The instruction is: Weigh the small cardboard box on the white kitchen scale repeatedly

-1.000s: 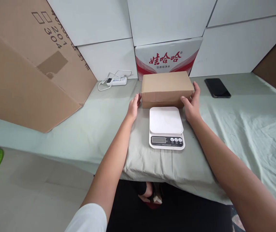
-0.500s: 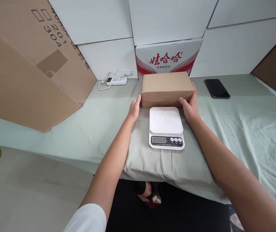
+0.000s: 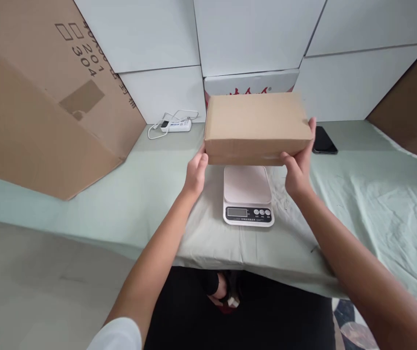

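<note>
A closed brown cardboard box (image 3: 259, 119) is held up between my two hands, its top and front side facing me. My left hand (image 3: 195, 171) grips its left end, thumb at the front lower corner. At the right end my right hand (image 3: 299, 165) has its thumb on the front face and its fingers round the side. Below and nearer to me, a white kitchen scale (image 3: 248, 192) rests on the cloth. Its plate carries nothing that I can see, though the box hides the far edge. The scale's display (image 3: 237, 212) shows no readable digits.
A large carton (image 3: 44, 121) stands at the left. White boxes (image 3: 160, 92) are stacked along the back, with a red-printed carton (image 3: 252, 82) among them. A white power strip with cable (image 3: 176, 125) lies back left, and a black phone (image 3: 325, 140) lies right on the green cloth (image 3: 150, 194).
The cardboard box has risen off the table behind the scale and come closer to me, both hands moving with it. It now covers more of the red-printed carton.
</note>
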A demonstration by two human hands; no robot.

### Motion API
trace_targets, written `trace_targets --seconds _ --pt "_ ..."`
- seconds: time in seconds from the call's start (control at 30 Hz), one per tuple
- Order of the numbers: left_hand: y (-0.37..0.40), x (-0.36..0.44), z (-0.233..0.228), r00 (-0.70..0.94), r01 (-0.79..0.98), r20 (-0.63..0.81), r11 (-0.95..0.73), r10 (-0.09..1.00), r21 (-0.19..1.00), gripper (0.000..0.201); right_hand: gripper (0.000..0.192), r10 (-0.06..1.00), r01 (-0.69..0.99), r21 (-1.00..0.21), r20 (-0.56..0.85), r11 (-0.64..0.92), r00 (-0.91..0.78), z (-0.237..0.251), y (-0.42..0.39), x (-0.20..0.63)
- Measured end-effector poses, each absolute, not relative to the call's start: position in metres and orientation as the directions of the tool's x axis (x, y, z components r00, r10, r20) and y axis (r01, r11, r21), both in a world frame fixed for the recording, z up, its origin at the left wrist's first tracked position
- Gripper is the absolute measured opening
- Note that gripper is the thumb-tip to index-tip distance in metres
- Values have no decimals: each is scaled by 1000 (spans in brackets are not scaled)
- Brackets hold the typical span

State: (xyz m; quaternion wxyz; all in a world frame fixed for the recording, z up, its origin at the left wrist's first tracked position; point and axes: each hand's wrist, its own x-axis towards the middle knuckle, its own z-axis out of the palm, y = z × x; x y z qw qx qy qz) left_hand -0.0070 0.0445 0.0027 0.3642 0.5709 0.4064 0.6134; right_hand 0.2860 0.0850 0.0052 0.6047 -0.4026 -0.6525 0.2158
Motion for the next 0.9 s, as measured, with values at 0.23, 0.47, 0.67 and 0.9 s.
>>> trace_targets --seconds 0.23,0.47,0.67,0.9 --pt "-30 -7 -27 -29 -65 333 -334 943 940 73 125 798 252 -774 603 581 12 -42 27 307" --pt "-35 -4 -29 -31 -55 318 -320 947 946 72 106 727 287 -701 686 653 22 -49 18 309" --pt "-38 -5 -31 -47 -51 303 -305 952 951 76 98 736 331 -710 674 621 63 -45 13 310" --pt "-38 -5 -31 -83 -51 292 -296 953 954 78 90 689 229 -712 701 664 182 -43 22 317"
